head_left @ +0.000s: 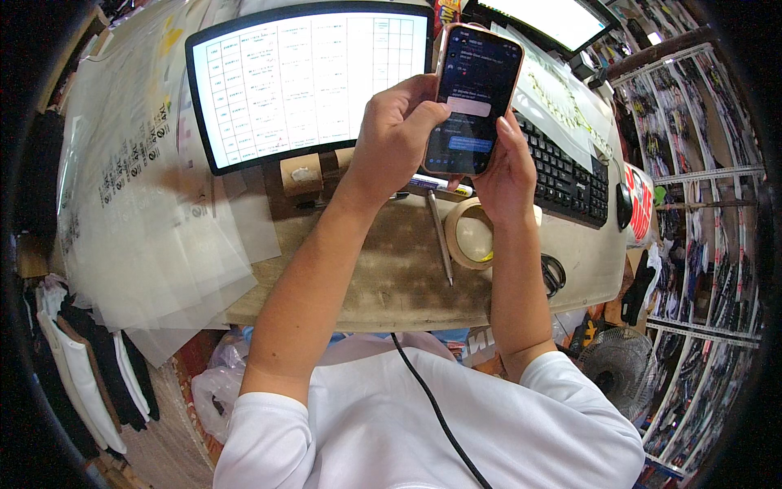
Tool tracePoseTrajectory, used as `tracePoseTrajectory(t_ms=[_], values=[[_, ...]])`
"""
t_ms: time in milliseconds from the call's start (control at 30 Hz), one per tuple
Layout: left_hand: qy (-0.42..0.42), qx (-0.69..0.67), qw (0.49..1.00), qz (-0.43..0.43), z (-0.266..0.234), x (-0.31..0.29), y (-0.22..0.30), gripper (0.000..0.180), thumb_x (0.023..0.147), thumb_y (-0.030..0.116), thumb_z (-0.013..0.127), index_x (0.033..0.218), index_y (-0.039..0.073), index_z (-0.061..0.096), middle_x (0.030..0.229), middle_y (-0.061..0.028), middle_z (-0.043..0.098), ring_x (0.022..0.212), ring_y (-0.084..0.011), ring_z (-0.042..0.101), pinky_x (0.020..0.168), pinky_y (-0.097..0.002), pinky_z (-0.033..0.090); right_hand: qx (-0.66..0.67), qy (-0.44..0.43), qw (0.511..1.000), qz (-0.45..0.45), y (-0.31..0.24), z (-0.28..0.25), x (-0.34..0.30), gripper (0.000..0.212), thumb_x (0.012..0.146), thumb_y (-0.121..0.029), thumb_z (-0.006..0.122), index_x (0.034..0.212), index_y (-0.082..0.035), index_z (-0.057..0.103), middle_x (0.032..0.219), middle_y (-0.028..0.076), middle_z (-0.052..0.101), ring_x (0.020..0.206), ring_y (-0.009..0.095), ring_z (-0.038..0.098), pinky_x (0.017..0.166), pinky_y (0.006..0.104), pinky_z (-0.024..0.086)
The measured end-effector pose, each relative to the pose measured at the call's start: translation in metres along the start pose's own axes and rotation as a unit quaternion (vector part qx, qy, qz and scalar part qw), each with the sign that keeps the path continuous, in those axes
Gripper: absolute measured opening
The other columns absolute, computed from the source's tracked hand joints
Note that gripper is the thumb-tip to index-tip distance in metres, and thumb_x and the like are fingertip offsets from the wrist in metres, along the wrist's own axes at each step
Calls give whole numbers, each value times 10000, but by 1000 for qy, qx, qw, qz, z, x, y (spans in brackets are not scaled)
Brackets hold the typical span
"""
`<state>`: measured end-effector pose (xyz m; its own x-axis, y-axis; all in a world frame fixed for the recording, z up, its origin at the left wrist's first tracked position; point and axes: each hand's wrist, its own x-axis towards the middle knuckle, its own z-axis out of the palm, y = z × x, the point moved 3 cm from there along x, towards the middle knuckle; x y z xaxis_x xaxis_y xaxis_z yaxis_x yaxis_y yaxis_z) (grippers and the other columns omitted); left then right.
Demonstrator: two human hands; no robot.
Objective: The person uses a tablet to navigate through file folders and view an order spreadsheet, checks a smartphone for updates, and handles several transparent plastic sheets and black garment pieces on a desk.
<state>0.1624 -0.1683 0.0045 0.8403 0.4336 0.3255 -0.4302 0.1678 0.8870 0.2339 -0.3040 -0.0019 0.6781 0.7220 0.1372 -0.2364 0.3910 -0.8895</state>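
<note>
A smartphone with a dark chat screen is held upright between both my hands, above the desk. My left hand grips its left edge, the thumb resting on the glass. My right hand wraps the lower right side, with the thumb along that edge. Below the phone lie a marker with a white and yellow barrel, a slim grey pen and a roll of tape. The right forearm partly covers the tape roll.
A monitor showing a table stands behind my left hand. A black keyboard and mouse sit at right, scissors near the front edge. Clear plastic sheets cover the left side. A fan and shelves stand beyond.
</note>
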Motion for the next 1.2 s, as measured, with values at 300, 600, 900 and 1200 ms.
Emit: tracePoseTrajectory(t_ms=[300, 600, 900, 1200], values=[[-5, 4, 1000, -2, 1, 0, 2, 243, 867, 112, 562, 1029, -34, 668, 842, -105, 692, 731, -114, 644, 672, -264, 547, -8, 3, 1000, 0, -1, -1, 0, 451, 1009, -287, 386, 1368, -14, 398, 1107, 181, 649, 787, 232, 727, 501, 359, 629], [-27, 73, 997, 3, 1, -1, -2, 269, 905, 112, 679, 1122, -39, 633, 989, -106, 714, 876, -124, 669, 808, -279, 547, -14, -8, 1000, -2, 0, -3, -1, 467, 1000, -285, 401, 1384, -19, 401, 1155, 171, 632, 858, 231, 721, 514, 368, 630], [-7, 68, 996, 53, 0, 1, -6, 350, 869, 195, 667, 1139, -27, 662, 847, -110, 716, 772, -135, 682, 700, -283, 565, -34, -3, 999, -7, -1, -1, 0, 478, 994, -296, 416, 1388, -26, 395, 1157, 171, 626, 861, 229, 716, 521, 361, 628], [25, 120, 986, 116, 2, -2, 8, 746, 769, 22, 485, 1504, 33, 354, 1018, -193, 665, 773, -191, 689, 708, -324, 590, -45, 7, 999, -12, 0, 1, 0, 477, 1000, -280, 396, 1399, -21, 357, 1174, 197, 615, 874, 244, 713, 550, 352, 639]])
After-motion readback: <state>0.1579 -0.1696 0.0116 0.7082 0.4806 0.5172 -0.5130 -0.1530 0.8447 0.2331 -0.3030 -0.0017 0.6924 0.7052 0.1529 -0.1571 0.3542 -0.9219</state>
